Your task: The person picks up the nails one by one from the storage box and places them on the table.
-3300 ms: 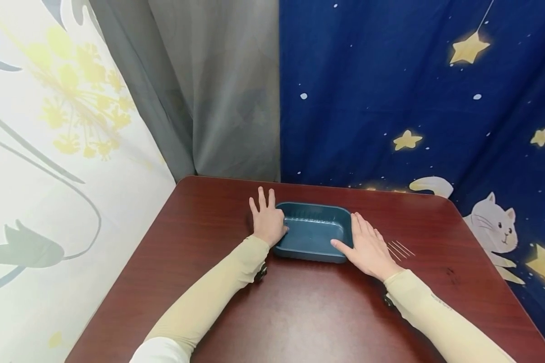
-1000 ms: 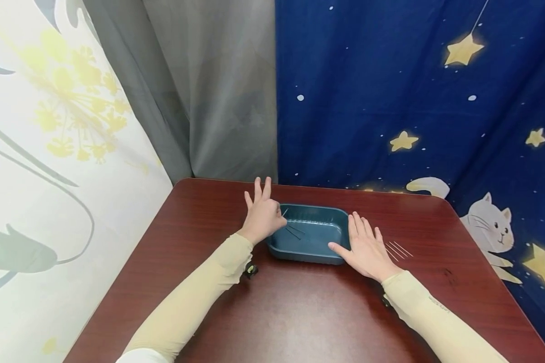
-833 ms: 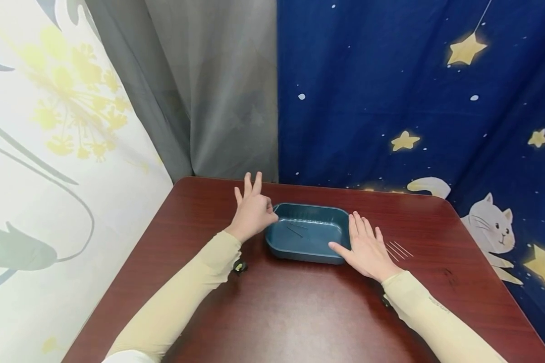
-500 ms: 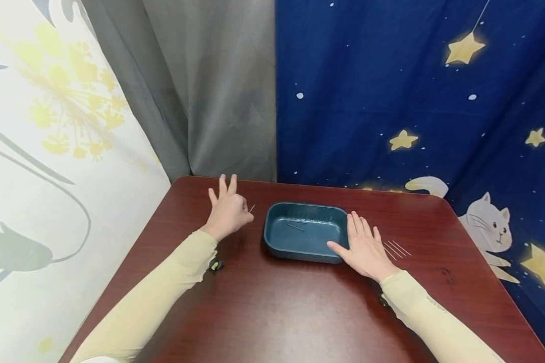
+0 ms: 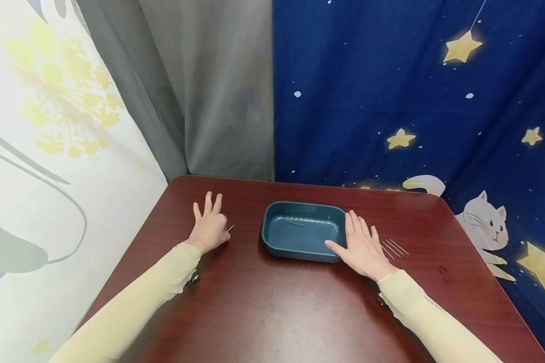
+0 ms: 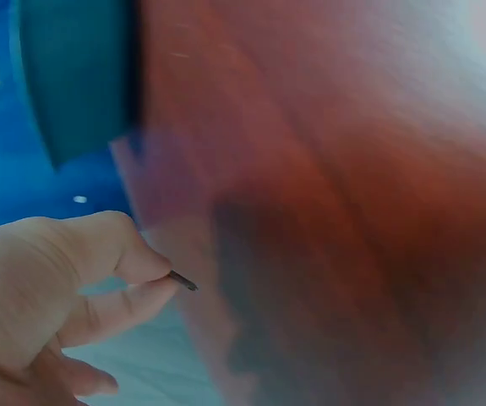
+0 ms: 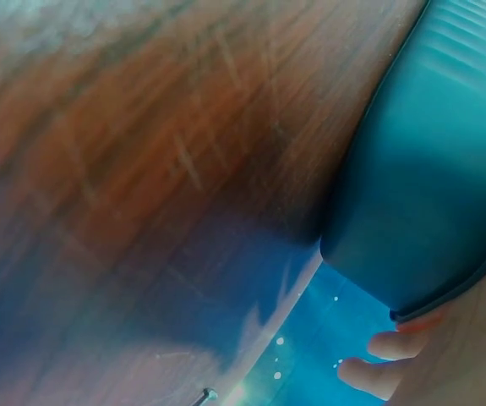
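Observation:
My left hand (image 5: pixel 209 231) pinches a thin nail (image 6: pixel 182 281) between thumb and index finger, low over the left part of the table, other fingers spread. In the head view the nail's light end sticks out right of the fingertips. A dark teal rectangular basin (image 5: pixel 304 252) stands at mid-table with a few thin nails (image 5: pixel 295 223) lying inside. My right hand (image 5: pixel 365 250) rests along the basin's right side, fingers straight, thumb over the rim. Several more nails (image 5: pixel 396 248) lie side by side on the table just right of that hand; one nail head (image 7: pixel 208 394) shows in the right wrist view.
The dark red wooden table (image 5: pixel 272 307) has rounded far corners. Behind it hang a grey curtain (image 5: pixel 227 101) and a blue star-patterned curtain (image 5: pixel 354 91); a pale flower-printed one (image 5: pixel 27 176) is at the left.
My left hand has come out of the basin with a nail, moved left past the rim and sunk toward the table. My right hand has stayed at the basin's right side.

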`<state>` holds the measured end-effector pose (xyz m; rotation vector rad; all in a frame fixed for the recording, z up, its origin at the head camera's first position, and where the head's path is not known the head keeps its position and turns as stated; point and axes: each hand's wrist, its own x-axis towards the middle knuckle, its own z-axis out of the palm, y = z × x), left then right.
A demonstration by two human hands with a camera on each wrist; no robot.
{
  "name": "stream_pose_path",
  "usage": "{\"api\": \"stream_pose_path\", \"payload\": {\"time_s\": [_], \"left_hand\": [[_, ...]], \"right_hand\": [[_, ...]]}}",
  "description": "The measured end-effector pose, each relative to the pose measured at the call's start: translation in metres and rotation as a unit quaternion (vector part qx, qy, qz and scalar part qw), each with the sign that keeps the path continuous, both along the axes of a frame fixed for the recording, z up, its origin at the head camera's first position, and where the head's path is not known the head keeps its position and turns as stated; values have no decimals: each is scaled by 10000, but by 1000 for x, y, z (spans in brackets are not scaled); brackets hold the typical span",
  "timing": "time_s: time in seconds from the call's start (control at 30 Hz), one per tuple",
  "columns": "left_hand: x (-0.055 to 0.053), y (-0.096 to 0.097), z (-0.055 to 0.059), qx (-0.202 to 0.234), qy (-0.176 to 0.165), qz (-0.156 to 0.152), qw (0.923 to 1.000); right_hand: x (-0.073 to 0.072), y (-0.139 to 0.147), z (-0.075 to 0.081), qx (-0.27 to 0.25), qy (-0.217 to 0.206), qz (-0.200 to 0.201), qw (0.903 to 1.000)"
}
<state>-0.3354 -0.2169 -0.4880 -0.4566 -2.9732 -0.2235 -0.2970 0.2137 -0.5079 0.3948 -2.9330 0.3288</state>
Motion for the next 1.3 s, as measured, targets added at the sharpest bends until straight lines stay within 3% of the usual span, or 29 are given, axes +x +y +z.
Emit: {"api": "stream_pose_path", "payload": {"time_s": [0.3,0.7,0.83,1.0,1.17,1.3], "left_hand": [[-5,-16,-21,-450,257,-201,9985],[-4,-17,-16,-454,229,-189,9985],[-4,-20,-11,-316,229,-165,9991],[-5,-15,2,-72,536,-266,9982],[-2,-1,19,247,955,-597,9933],[1,18,32,524,1357,-1004,9843]], "right_hand": [[-1,-1,0,24,-31,-16,10000],[-1,0,-1,34,39,-40,10000],[-1,-1,-1,25,74,-16,10000],[-1,-1,-1,78,122,-13,9999],[0,-1,1,75,27,15,10000],[0,-1,2,40,-13,23,10000]]}}
